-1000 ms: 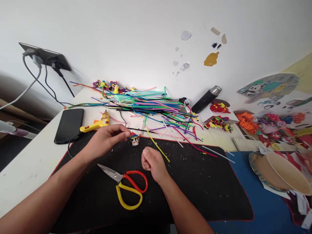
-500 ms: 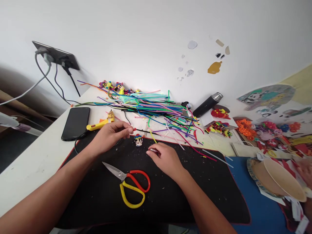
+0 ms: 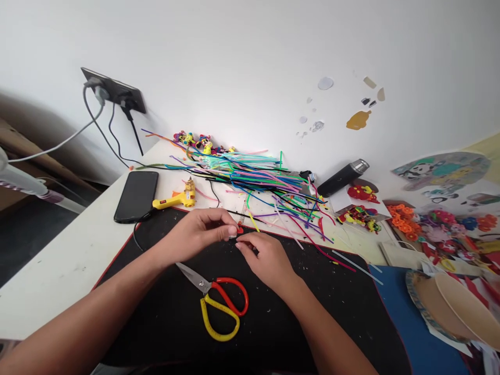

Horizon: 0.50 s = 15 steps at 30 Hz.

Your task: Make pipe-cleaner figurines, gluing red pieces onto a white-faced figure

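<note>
My left hand (image 3: 199, 234) is closed in a pinch over the black mat, fingertips on a small craft figure head (image 3: 240, 229) whose red top shows beyond them. The rest of this piece is mostly covered by the fingers. Close against it from the right, my right hand (image 3: 267, 258) has its thumb and forefinger pressed together; whatever lies between them is too small or hidden to name. Below both hands, scissors (image 3: 219, 307) with one red and one yellow handle lie on the mat (image 3: 289, 333), blades slightly under the left wrist's side.
Behind the hands lie a heap of pipe cleaners (image 3: 258, 174), a yellow glue gun (image 3: 175, 200) and a phone (image 3: 136, 197). A black flask (image 3: 341, 178) leans at the back right. Paper plates (image 3: 433, 307) and colourful crafts (image 3: 437, 219) stand to the right.
The small figure head has left the mat and is now at my left fingertips. My two hands have come together. The view has shifted slightly left.
</note>
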Tool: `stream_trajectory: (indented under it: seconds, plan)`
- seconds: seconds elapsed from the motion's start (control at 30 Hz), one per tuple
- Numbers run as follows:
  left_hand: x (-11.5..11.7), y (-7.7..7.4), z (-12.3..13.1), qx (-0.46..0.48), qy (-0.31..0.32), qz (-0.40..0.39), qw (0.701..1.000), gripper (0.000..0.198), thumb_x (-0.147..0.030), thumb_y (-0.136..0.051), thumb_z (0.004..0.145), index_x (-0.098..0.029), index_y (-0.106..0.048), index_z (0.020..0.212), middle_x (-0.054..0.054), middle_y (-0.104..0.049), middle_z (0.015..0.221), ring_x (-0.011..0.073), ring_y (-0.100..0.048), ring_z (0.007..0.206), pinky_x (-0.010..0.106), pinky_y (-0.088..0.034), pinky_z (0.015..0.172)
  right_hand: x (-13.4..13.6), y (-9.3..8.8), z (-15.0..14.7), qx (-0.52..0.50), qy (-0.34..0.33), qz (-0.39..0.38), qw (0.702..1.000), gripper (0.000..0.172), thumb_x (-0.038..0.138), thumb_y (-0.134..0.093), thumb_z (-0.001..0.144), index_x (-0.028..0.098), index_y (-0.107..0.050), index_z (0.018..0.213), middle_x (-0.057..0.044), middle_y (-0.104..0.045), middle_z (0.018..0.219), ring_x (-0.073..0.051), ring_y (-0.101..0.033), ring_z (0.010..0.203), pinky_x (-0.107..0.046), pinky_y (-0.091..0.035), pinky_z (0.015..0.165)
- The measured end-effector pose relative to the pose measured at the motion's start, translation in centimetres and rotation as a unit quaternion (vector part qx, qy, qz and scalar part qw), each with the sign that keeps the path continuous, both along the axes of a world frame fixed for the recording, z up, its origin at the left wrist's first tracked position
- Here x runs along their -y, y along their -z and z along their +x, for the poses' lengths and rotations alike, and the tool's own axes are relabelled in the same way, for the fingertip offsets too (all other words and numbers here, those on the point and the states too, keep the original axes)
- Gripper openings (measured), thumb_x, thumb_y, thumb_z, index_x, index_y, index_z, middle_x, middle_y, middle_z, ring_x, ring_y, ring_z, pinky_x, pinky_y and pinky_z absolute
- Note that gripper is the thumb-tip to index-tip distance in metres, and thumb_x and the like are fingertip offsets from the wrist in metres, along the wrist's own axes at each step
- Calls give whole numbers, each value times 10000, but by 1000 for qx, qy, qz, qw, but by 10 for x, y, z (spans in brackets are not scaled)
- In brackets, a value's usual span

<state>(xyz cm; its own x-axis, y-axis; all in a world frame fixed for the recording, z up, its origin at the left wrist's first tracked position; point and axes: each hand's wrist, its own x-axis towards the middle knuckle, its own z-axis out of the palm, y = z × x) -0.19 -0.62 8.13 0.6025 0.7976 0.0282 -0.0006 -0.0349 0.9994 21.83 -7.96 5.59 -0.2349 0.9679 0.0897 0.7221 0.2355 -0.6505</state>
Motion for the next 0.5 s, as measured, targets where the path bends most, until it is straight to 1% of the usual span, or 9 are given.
stream_trajectory:
  seconds: [0.1, 0.17, 0.2, 0.27, 0.3, 0.37, 0.43, 0.5]
  plan:
    - [12, -14, -1, 41, 35, -21, 998, 327, -530, -791, 900, -204, -794, 881, 45, -759, 864, 208, -673, 806, 315, -547, 756, -19, -3, -16, 31, -36, -9, 999, 205, 254, -612, 1041, 223, -754, 896, -50, -750, 847, -226, -656, 783, -324, -409, 697]
    - [17, -22, -4, 54, 53, -30, 997, 291, -498, -785, 912, -211, -797, 868, 56, -777, 888, 230, -695, 851, 337, -566, 794, -35, -6, -30, 46, -67, -6, 997, 180, 229, -655, 999, 224, -732, 836, -30, -714, 788, -209, -615, 724, -310, -370, 646]
    - [20, -26, -6, 61, 58, -33, 996, 272, -482, -784, 915, -216, -796, 854, 55, -780, 885, 232, -697, 854, 340, -569, 799, -45, -7, -39, 45, -91, 1, 995, 139, 215, -677, 983, 227, -743, 862, -28, -721, 810, -209, -617, 737, -311, -377, 651]
    - [24, -32, -10, 70, 67, -40, 994, 234, -448, -785, 918, -228, -799, 840, 48, -782, 872, 226, -697, 842, 338, -572, 801, -64, -9, -59, 47, -126, 6, 991, 110, 183, -687, 979, 233, -771, 929, -25, -738, 836, -219, -648, 776, -318, -415, 678]
    - [25, -34, -11, 75, 73, -47, 993, 217, -435, -786, 919, -233, -801, 842, 45, -785, 873, 221, -698, 833, 336, -574, 800, -73, -9, -70, 57, -138, 4, 989, 119, 192, -682, 995, 236, -784, 1037, -33, -758, 883, -230, -674, 814, -322, -443, 699]
    - [28, -36, -13, 87, 88, -64, 990, 197, -421, -787, 922, -236, -805, 856, 46, -792, 885, 213, -702, 818, 332, -579, 796, -91, -9, -93, 101, -140, 2, 985, 215, 276, -697, 1017, 239, -758, 1220, -59, -787, 974, -255, -717, 863, -340, -489, 728]
    - [30, -37, -14, 100, 101, -76, 987, 193, -404, -784, 930, -221, -805, 873, 54, -797, 899, 204, -704, 816, 322, -578, 800, -105, -9, -116, 164, -152, 1, 975, 307, 349, -709, 1016, 259, -714, 1310, -76, -801, 1071, -278, -743, 924, -357, -527, 752]
    - [31, -37, -14, 110, 109, -81, 985, 192, -374, -773, 945, -194, -803, 886, 60, -798, 905, 191, -705, 829, 300, -568, 808, -117, -7, -134, 218, -156, 19, 963, 314, 394, -647, 1054, 250, -681, 1331, -86, -809, 1053, -293, -759, 938, -377, -553, 768]
